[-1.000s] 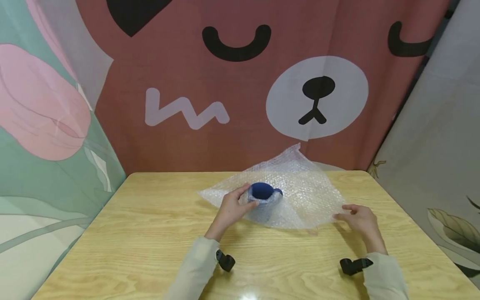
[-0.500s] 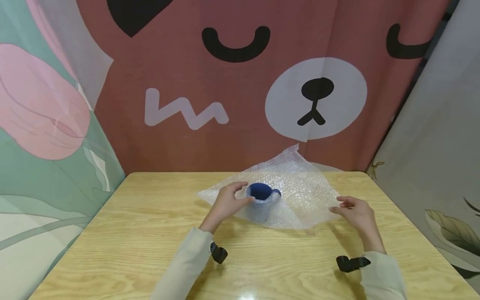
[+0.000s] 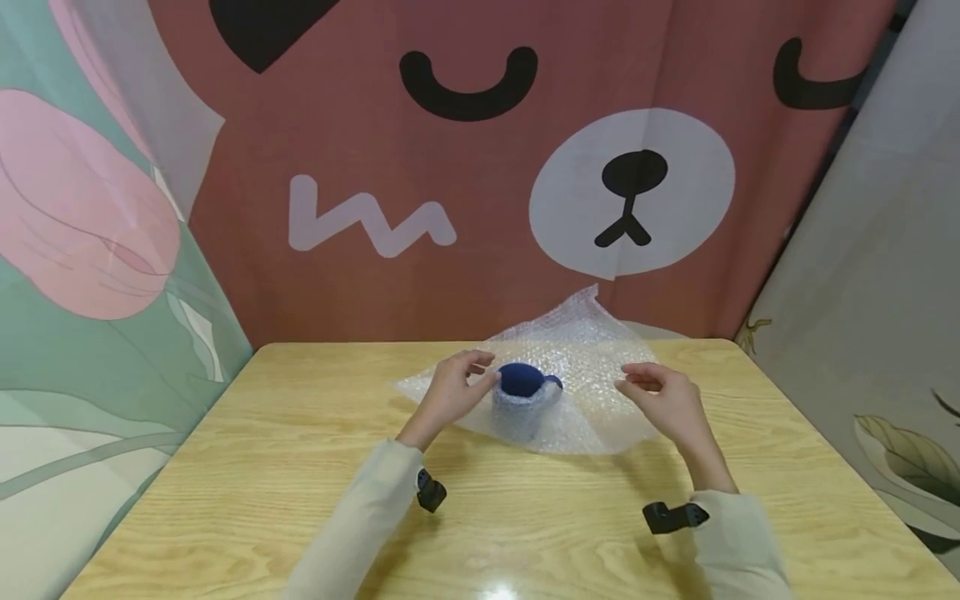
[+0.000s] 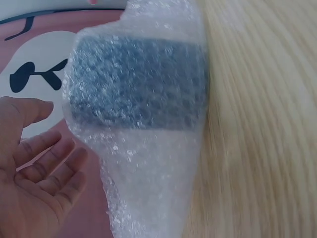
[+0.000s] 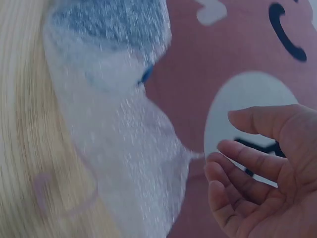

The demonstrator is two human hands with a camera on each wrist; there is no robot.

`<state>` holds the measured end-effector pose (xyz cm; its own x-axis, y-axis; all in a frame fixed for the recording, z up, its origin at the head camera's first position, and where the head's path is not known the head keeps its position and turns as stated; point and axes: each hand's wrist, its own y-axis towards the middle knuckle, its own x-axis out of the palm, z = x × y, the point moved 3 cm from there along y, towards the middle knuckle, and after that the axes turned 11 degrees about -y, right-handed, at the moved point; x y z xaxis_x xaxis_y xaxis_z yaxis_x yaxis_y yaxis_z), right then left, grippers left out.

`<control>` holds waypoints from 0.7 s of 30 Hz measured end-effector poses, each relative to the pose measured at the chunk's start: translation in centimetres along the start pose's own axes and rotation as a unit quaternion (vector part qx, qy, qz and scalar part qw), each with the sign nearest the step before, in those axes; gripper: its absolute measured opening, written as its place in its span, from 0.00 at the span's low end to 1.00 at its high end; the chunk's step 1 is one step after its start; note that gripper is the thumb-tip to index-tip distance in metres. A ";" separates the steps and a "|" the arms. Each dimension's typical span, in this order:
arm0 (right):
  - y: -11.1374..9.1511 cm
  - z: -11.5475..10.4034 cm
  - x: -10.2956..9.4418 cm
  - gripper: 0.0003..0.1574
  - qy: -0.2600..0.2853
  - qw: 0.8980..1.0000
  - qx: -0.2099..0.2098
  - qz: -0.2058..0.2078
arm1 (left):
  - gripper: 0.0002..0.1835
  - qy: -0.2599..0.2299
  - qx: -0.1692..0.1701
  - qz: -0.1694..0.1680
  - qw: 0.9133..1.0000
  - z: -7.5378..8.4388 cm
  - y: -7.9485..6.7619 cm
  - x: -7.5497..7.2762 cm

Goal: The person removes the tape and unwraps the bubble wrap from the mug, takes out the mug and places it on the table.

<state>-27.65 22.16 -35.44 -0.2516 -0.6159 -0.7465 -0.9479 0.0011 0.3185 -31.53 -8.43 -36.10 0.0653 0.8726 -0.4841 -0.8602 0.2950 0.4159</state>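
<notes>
A dark blue mug (image 3: pixel 522 380) stands upright on the table, its handle to the right. Bubble wrap (image 3: pixel 600 408) spreads under and behind it, and one fold covers the mug's front. My left hand (image 3: pixel 452 390) is just left of the rim, thumb and fingers loosely bent and holding nothing. In the left wrist view, a gap shows between that hand (image 4: pixel 39 168) and the wrapped mug (image 4: pixel 138 84). Over the right part of the wrap is my right hand (image 3: pixel 670 406), its fingers relaxed, with nothing between them in the right wrist view.
The wooden table (image 3: pixel 300 467) extends to both sides and in front. A curtain (image 3: pixel 360 292) with a printed bear hangs right behind its far edge, and more curtains flank it. Each sleeved wrist carries a small black camera (image 3: pixel 431 492).
My left hand has let go of the mug and drawn slightly left. My right hand has released the wrap's right corner and moved left and farther back, toward the mug.
</notes>
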 end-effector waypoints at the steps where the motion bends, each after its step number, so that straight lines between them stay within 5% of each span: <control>1: 0.1 -0.4 0.2 0.24 0.003 1.000 -0.007 -0.008 | 0.17 0.003 0.002 -0.001 1.000 -0.1 0.1 -0.1; 15: 2.2 -3.5 4.3 0.18 0.028 0.990 -0.061 -0.121 | 0.18 0.036 -0.021 -0.058 0.997 -1.3 1.1 -0.4; 21: 2.3 -4.0 5.6 0.23 0.056 0.983 -0.040 -0.169 | 0.20 0.021 -0.047 -0.090 0.995 -1.8 1.4 -0.4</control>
<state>-30.51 15.57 -36.56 0.1026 -0.6526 -0.7507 -0.9542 -0.2779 0.1112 -33.64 -9.03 -36.70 0.2037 0.7916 -0.5761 -0.8804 0.4055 0.2458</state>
